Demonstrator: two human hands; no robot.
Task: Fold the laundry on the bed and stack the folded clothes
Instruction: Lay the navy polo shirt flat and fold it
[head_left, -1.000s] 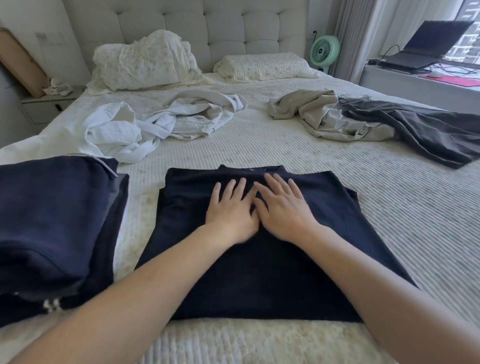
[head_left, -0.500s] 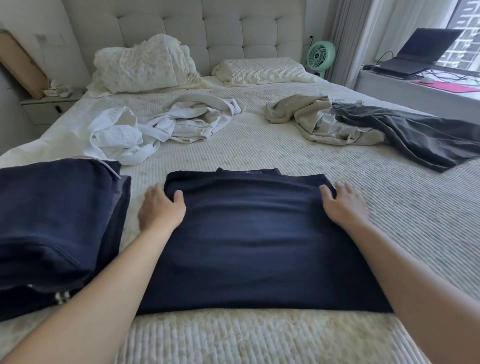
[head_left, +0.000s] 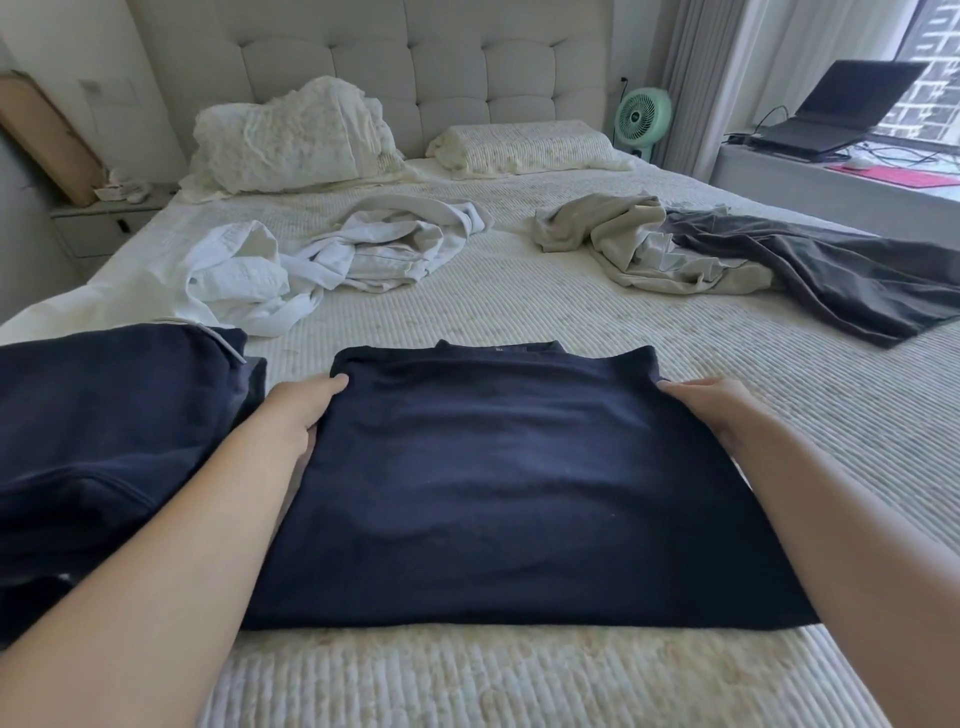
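Observation:
A folded navy shirt (head_left: 493, 478) lies flat on the bed (head_left: 519, 675) in front of me, collar at its far edge. My left hand (head_left: 298, 413) grips its left edge, thumb on top and fingers tucked beneath. My right hand (head_left: 714, 408) holds the right edge the same way, its fingers hidden under the cloth. A stack of folded navy clothes (head_left: 104, 441) sits close on the left. Unfolded laundry lies further up the bed: crumpled white clothes (head_left: 363, 249), a beige garment (head_left: 623, 244) and a dark grey garment (head_left: 857, 280).
Two pillows (head_left: 291, 135) lean against the tufted headboard. A nightstand (head_left: 98, 223) stands at the far left. On the right are a green fan (head_left: 641, 117) and a ledge with a laptop (head_left: 852, 109) and cables.
Both hands slid apart from the shirt's middle to its two side edges. They now have their fingers under those edges and thumbs on top.

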